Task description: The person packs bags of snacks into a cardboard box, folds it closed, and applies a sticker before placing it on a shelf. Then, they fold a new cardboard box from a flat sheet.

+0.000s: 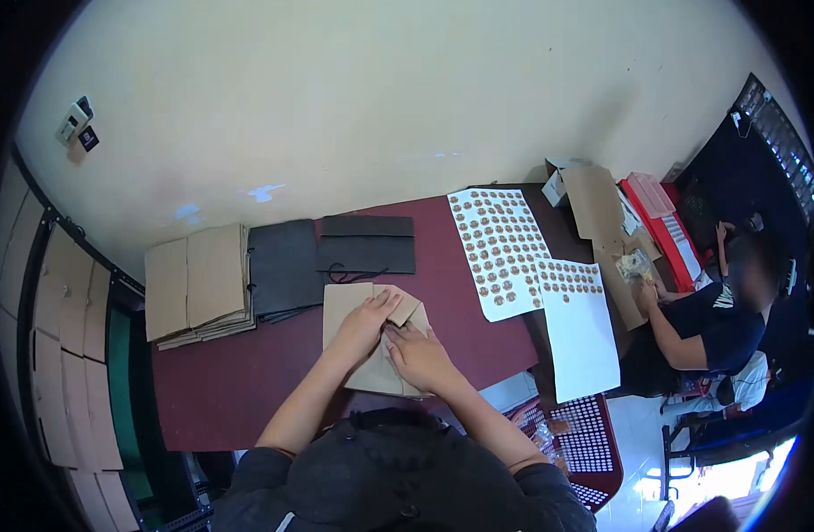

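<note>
A brown kraft paper bag [344,307] lies on the dark red table in front of me, with a folded flap [410,309] at its upper right. My left hand [369,321] rests on the upper part of the bag, its fingers stretched out across the fold. Beside it, my right hand [417,356] lies on the bag's right side, fingers extended toward the flap's lower edge. The fingertips of both hands nearly meet. Part of the bag is hidden beneath my hands and forearms.
On the dark red table [478,341], left, are stacked brown bags [216,279] and black bags [284,266]. Right are sticker sheets [498,248], a cardboard box [602,217] and a red tray [664,230]. A co-worker [704,324] sits there. A perforated crate [589,439] stands below.
</note>
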A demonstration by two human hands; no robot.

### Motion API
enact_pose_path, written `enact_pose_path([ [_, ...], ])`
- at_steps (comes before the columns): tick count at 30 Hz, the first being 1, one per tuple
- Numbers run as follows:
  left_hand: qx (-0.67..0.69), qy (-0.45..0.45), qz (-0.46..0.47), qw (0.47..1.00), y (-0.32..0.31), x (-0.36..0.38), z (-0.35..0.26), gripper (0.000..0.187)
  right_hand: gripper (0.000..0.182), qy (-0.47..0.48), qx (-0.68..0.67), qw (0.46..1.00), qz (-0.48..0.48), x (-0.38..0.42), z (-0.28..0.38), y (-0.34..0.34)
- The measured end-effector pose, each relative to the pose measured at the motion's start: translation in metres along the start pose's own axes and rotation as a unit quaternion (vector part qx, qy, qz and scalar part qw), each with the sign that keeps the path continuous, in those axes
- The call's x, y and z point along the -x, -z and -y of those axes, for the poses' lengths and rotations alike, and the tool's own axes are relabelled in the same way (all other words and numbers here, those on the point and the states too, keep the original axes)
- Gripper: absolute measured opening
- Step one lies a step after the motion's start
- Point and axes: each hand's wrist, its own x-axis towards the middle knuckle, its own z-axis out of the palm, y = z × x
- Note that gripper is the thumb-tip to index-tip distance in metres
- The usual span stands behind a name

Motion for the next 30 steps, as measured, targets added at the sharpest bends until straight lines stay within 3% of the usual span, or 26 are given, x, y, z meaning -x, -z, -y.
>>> enact_pose_path([
  [5, -0.039, -0.010, 0.018, 0.999, 0.000, -0.001, -0.004, 0.065, 0.047, -0.018, 0.043, 0.999, 0.020, -0.001, 0.000, -0.002],
  [8, -0.050, -0.050, 0.001, 0.998, -0.002, 0.002, -0.006, 0.055, 0.046, -0.028, 0.053, 0.998, 0.013, -0.005, 0.003, -0.007],
  [10, -0.073, -0.059, 0.004, 0.996, -0.001, 0.002, -0.013, 0.054, 0.046, -0.051, 0.138, 0.988, 0.050, -0.009, 0.010, -0.007],
  [11, -0.054, -0.038, 0.019, 0.998, 0.002, 0.003, -0.015, 0.054, 0.044, -0.024, 0.112, 0.992, -0.047, -0.008, 0.005, -0.022],
  [15, -0.018, -0.042, 0.006, 0.999, -0.003, 0.003, -0.007, 0.055, 0.029, 0.003, 0.067, 0.991, -0.119, -0.010, -0.006, -0.029],
  [17, 0.042, -0.029, 0.030, 0.998, 0.001, 0.003, -0.006, 0.050, 0.011, 0.028, -0.247, 0.931, -0.267, -0.002, -0.015, -0.032],
  [18, 0.043, -0.026, 0.029, 0.998, 0.002, 0.006, -0.007, 0.050, 0.011, 0.029, -0.248, 0.932, -0.263, 0.001, -0.020, -0.035],
  [19, 0.024, -0.040, 0.040, 0.998, 0.004, 0.010, -0.010, 0.051, 0.007, -0.011, -0.288, 0.898, -0.333, 0.003, -0.024, -0.038],
  [20, 0.006, -0.056, 0.051, 0.997, 0.004, 0.013, -0.011, 0.054, 0.009, -0.053, -0.325, 0.855, -0.401, 0.005, -0.029, -0.041],
  [22, 0.001, -0.054, 0.077, 0.996, -0.003, 0.018, -0.011, 0.056, 0.010, -0.083, -0.323, 0.849, -0.409, 0.001, -0.036, -0.041],
  [24, -0.058, -0.078, 0.053, 0.994, -0.009, 0.024, -0.011, 0.054, 0.027, -0.126, -0.267, 0.846, -0.444, -0.009, -0.039, -0.042],
  [25, -0.019, -0.078, 0.068, 0.994, -0.009, 0.024, -0.008, 0.051, 0.050, -0.146, -0.275, 0.866, -0.391, -0.008, -0.039, -0.045],
  [26, -0.021, -0.077, 0.067, 0.995, -0.008, 0.027, -0.005, 0.051, 0.050, -0.144, -0.276, 0.866, -0.390, -0.009, -0.044, -0.051],
  [28, -0.036, -0.027, 0.070, 0.997, 0.000, 0.032, -0.006, 0.052, 0.060, -0.135, -0.480, 0.845, -0.195, -0.012, -0.055, -0.051],
  [29, -0.064, 0.032, 0.027, 0.997, -0.004, 0.038, 0.001, 0.061, 0.062, -0.107, -0.428, 0.883, -0.159, -0.011, -0.063, -0.049],
  [30, -0.063, 0.034, 0.026, 0.997, -0.002, 0.044, 0.001, 0.061, 0.062, -0.107, -0.428, 0.884, -0.157, -0.011, -0.063, -0.046],
])
